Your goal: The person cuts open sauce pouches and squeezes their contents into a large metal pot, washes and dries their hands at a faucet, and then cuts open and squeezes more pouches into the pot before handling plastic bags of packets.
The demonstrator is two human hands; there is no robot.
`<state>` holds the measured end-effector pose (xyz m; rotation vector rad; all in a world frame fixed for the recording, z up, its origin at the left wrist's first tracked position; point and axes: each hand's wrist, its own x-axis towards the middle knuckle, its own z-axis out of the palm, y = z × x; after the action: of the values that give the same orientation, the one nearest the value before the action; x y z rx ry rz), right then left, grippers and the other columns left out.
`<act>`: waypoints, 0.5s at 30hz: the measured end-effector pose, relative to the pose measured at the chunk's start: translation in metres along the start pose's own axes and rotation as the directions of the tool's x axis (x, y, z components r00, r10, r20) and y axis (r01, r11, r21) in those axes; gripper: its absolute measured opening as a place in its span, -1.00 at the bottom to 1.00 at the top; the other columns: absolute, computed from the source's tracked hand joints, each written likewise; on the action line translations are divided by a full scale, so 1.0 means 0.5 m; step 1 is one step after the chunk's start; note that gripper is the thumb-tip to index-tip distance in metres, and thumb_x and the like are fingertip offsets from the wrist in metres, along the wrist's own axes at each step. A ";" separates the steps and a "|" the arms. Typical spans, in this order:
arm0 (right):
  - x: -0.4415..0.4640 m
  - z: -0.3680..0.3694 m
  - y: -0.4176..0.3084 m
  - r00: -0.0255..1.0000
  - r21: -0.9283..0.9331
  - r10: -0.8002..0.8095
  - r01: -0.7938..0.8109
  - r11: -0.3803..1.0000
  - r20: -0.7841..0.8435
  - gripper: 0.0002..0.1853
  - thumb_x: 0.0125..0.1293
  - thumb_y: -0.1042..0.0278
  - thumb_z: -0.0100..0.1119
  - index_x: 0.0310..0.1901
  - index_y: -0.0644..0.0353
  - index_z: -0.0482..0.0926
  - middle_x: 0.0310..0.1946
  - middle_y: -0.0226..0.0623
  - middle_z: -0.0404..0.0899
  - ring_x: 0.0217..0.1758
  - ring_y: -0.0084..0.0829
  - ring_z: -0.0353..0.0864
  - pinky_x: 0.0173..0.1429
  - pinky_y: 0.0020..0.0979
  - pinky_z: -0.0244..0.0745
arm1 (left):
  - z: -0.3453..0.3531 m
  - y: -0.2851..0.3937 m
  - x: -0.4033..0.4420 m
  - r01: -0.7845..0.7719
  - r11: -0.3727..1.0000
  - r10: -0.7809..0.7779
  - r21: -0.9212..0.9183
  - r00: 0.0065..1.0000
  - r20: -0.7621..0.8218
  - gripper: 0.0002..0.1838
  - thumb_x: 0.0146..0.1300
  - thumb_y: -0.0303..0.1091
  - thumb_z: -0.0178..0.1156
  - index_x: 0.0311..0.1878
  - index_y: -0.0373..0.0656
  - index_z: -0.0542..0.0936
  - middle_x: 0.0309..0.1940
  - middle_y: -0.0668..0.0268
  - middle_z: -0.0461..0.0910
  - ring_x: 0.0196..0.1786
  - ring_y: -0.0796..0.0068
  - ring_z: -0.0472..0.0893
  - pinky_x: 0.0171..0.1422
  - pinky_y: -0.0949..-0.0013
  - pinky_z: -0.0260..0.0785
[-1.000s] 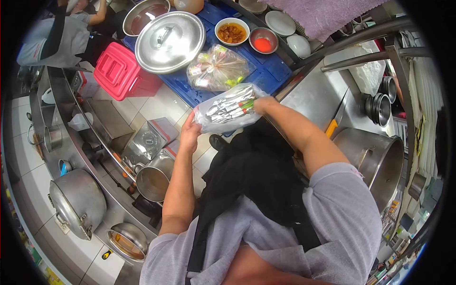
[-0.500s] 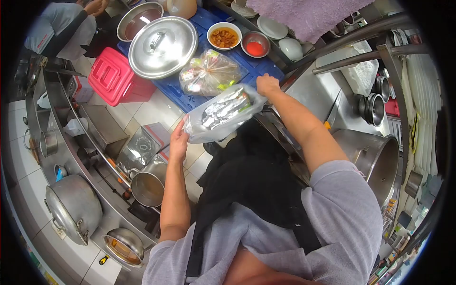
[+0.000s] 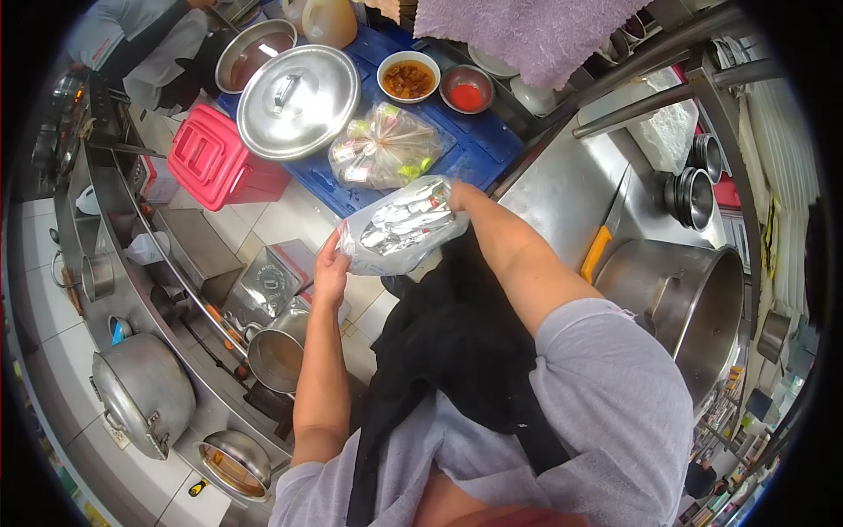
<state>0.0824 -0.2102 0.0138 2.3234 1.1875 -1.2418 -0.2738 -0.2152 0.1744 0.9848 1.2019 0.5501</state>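
Note:
A translucent plastic bag (image 3: 395,261) hangs in front of my black apron, its mouth spread wide. Inside it lie several shiny silver packets (image 3: 406,224), with small bits of red and green near the right end. My left hand (image 3: 331,265) pinches the bag's left edge, thumb pointing up. At the right end, my right hand (image 3: 460,198) is closed on the bag's rim, its fingertips partly hidden. Just beyond the bag sits a tied clear bag (image 3: 386,147) of packaged items on a blue surface (image 3: 479,145).
A large metal lid (image 3: 299,101), a bowl of brown food (image 3: 408,77) and a bowl with red contents (image 3: 467,90) stand beyond. A pink bin (image 3: 219,158) is at left. An orange-handled knife (image 3: 597,250) lies right, beside a big pot (image 3: 680,299). Another person (image 3: 132,39) stands far left.
My right hand has moved left and toward me, drawing in the bag's right end. The bag's mouth now shows more of the silver packets. My left hand keeps its hold.

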 end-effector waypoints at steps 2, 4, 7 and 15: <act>-0.082 -0.063 -0.029 1.000 -0.028 0.014 -0.015 1.000 -0.018 -0.36 0.18 0.30 0.37 0.33 0.20 0.50 0.29 -0.04 0.55 0.34 -0.10 0.56 0.35 -0.11 0.49 | -0.009 -0.006 -0.003 -0.028 1.000 0.028 0.008 1.000 -0.008 -0.23 0.14 -0.67 -0.05 0.51 -0.12 0.37 -0.25 0.46 0.61 -0.39 0.72 0.39 -0.28 0.59 0.22; -0.122 -0.105 -0.045 0.987 0.062 0.042 -0.033 0.998 -0.156 -0.53 0.19 0.29 0.35 0.16 0.19 0.64 0.23 -0.06 0.60 0.29 -0.08 0.60 0.30 -0.09 0.54 | -0.017 -0.009 -0.008 -0.027 1.000 0.027 -0.002 0.999 -0.040 -0.24 0.14 -0.66 -0.05 0.50 -0.12 0.38 -0.26 0.47 0.60 -0.39 0.72 0.38 -0.29 0.59 0.20; -0.102 -0.170 -0.036 0.971 0.095 -0.115 0.137 0.986 -0.208 -0.54 0.11 0.27 0.40 0.07 0.25 0.67 0.10 0.01 0.67 0.19 0.00 0.66 0.21 -0.10 0.57 | -0.029 0.001 -0.017 -0.033 0.998 0.031 -0.047 0.998 -0.054 -0.25 0.16 -0.65 -0.04 0.50 -0.13 0.38 -0.26 0.46 0.59 -0.39 0.72 0.38 -0.29 0.59 0.19; -0.240 -0.287 0.000 0.943 0.561 -0.250 0.331 0.759 -0.218 -0.78 0.10 0.47 0.36 -0.19 0.26 0.62 -0.35 -0.20 0.65 -0.25 -0.28 0.66 -0.12 -0.21 0.54 | -0.041 -0.019 -0.002 -0.048 0.995 0.054 0.084 0.996 -0.072 -0.66 0.29 -0.53 0.15 0.14 -0.28 0.59 -0.33 0.40 0.64 -0.33 0.67 0.49 -0.22 0.51 0.29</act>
<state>0.1288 -0.1967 0.1944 2.7618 1.4039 -1.8159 -0.2948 -0.2140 0.1659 1.0748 1.2768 0.5857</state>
